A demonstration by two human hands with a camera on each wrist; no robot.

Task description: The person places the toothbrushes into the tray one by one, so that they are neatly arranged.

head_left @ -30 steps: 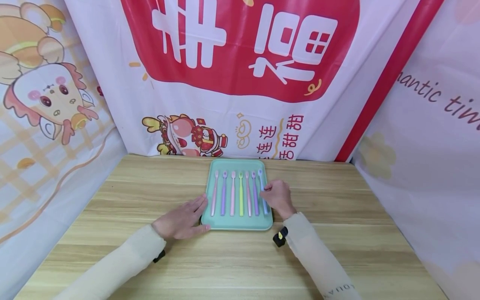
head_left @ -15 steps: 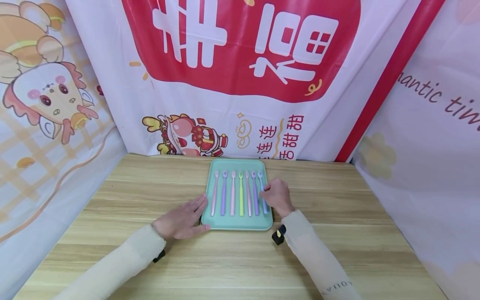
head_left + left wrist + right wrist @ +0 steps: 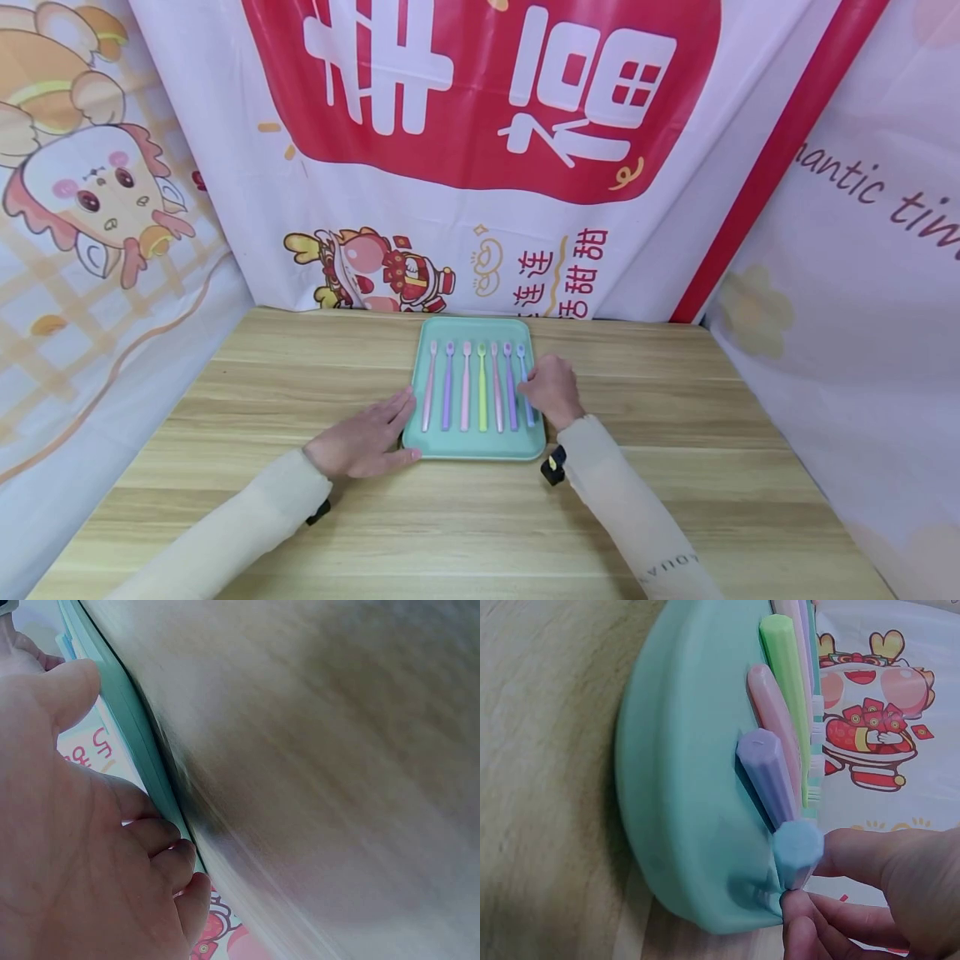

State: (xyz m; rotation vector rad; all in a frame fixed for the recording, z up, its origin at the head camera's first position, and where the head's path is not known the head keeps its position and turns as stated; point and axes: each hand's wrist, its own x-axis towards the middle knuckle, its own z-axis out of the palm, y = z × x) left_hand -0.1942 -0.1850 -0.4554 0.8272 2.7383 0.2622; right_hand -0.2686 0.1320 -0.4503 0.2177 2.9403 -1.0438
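A mint-green tray (image 3: 472, 447) lies on the wooden table with several toothbrushes in a row, heads toward the back. At the right end is a blue toothbrush (image 3: 529, 414), pinched between the thumb and fingers of my right hand (image 3: 555, 392); its handle end (image 3: 798, 851) faces the right wrist camera. Beside it lie a purple toothbrush (image 3: 512, 400), a pink one (image 3: 497, 400) and a yellow-green one (image 3: 482, 392). My left hand (image 3: 367, 437) rests at the tray's left side, fingers extended along the rim and thumb at the front corner.
More pink and purple toothbrushes, including a purple one (image 3: 447, 400), lie in the tray's left half. Behind the table hangs a printed curtain (image 3: 420, 183), close to the tray's far edge. Patterned cloths flank both sides. A small black device (image 3: 553, 467) sits at my right wrist.
The blue toothbrush has shifted slightly and its head sits a little nearer me, in line with the others. My right hand moved a bit left. The left hand stayed still.
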